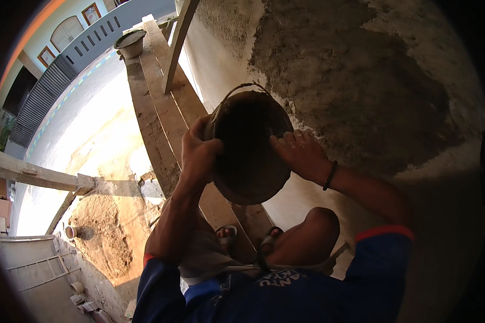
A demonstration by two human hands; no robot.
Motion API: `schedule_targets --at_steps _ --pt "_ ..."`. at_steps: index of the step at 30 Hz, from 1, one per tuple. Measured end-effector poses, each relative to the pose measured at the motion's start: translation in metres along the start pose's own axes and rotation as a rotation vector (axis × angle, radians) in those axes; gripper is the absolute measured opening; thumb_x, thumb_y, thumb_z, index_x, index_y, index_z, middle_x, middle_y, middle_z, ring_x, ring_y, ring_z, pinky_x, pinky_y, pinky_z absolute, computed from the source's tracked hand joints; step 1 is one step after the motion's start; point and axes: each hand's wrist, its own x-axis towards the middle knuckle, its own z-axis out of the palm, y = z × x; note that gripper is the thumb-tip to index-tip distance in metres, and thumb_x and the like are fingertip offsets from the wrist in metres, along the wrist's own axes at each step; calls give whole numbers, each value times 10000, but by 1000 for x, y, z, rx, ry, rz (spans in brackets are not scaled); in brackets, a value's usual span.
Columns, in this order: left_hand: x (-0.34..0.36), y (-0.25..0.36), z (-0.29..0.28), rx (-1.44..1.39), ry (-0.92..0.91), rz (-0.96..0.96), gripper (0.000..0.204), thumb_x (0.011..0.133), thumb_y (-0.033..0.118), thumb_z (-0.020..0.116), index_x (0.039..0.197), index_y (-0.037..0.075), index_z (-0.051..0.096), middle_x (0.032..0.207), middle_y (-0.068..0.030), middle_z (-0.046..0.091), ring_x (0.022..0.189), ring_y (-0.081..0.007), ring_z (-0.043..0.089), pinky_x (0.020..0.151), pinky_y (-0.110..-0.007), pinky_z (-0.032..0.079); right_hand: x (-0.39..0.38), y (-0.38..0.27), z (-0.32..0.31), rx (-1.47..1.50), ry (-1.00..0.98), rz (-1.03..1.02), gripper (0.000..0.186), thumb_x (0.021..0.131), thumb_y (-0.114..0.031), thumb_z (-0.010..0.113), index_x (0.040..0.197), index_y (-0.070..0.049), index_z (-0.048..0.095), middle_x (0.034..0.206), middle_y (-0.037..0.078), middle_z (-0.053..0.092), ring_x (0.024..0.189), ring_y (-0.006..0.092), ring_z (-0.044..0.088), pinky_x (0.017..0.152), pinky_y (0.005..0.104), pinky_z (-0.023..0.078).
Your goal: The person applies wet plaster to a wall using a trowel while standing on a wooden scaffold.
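Observation:
A dark bucket (250, 153) is held up in front of me above the planks, its open mouth turned toward me. The inside is in deep shade, so I cannot tell what it holds. My left hand (198, 153) grips the rim on the left, thumb over the edge. On the right side, my right hand (302, 153) has its fingers curled over the rim. The thin handle (248, 85) arches up at the far side of the bucket.
I squat on a scaffold of wooden planks (164, 116) high above the ground. Another bucket (130, 44) stands at its far end, near an upright wooden post (179, 46). The wall (355, 81) at right carries dark wet plaster. Below left lie a sand heap (102, 229) and a ladder (37, 272).

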Motion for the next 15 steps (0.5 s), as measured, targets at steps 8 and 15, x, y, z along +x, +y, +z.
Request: schedule_targets --at_steps 8,15 --pt "-4 -26 16 67 -82 -5 539 654 -54 579 1192 -68 610 967 -106 679 868 -179 653 829 -298 524 -42 16 -43 -3 -22 -61 331 854 -160 602 1170 -71 650 944 124 639 892 272 631 720 376 509" --pt "-8 -20 33 174 -100 136 544 650 -34 574 1191 -66 618 992 -126 690 921 -180 652 881 -303 508 -18 14 -23 98 -228 130 287 841 -121 599 1113 -61 670 836 177 660 835 307 684 689 424 539"
